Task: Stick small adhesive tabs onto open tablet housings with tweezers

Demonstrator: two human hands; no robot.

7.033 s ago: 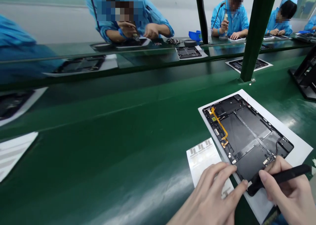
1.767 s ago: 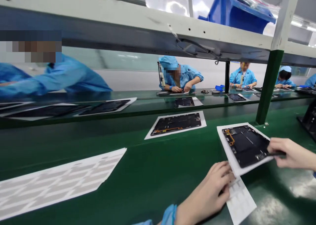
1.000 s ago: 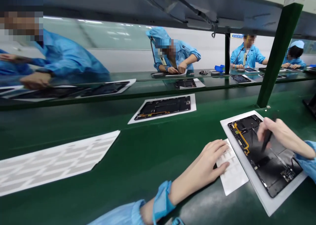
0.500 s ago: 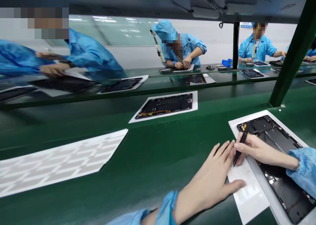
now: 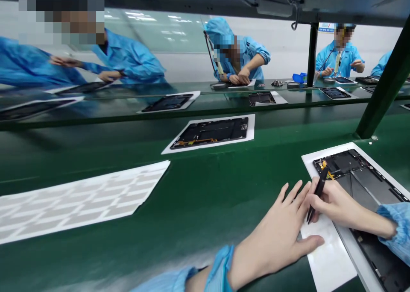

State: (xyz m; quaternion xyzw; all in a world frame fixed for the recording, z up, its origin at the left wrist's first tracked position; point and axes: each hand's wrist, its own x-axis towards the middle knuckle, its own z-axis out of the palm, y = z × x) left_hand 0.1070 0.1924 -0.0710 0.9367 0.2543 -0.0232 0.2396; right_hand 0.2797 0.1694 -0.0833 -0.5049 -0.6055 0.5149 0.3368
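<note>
Black tweezers (image 5: 317, 193) stand steeply in the right hand (image 5: 341, 208), and their thin tip points down at the upper edge of a small white sheet (image 5: 326, 258). I cannot tell if the tip touches the sheet, and I cannot tell if the two tips are pressed together. The thumb and the first fingers of the right hand pinch the tool near its middle, like a person holds a pen, and this grip gives good control close to the tip. The left hand (image 5: 272, 236) lies open and spread on the green bench surface (image 5: 205, 202), just beside the sheet. Its thumb reaches over the sheet's edge and helps to keep the sheet flat and steady.

The small white sheet lies partly under the right hand, against the side of a dark tablet back housing (image 5: 365, 185). This housing rests on white paper (image 5: 323, 161) and carries an orange flex cable (image 5: 326, 169) near its far corner.

Farther along the bench lie a second tablet housing (image 5: 208, 133) on paper and a long white sheet (image 5: 73, 200). Beyond them, a co-worker (image 5: 243, 54) in blue works with both hands, near a small blue bin (image 5: 299, 77).
</note>
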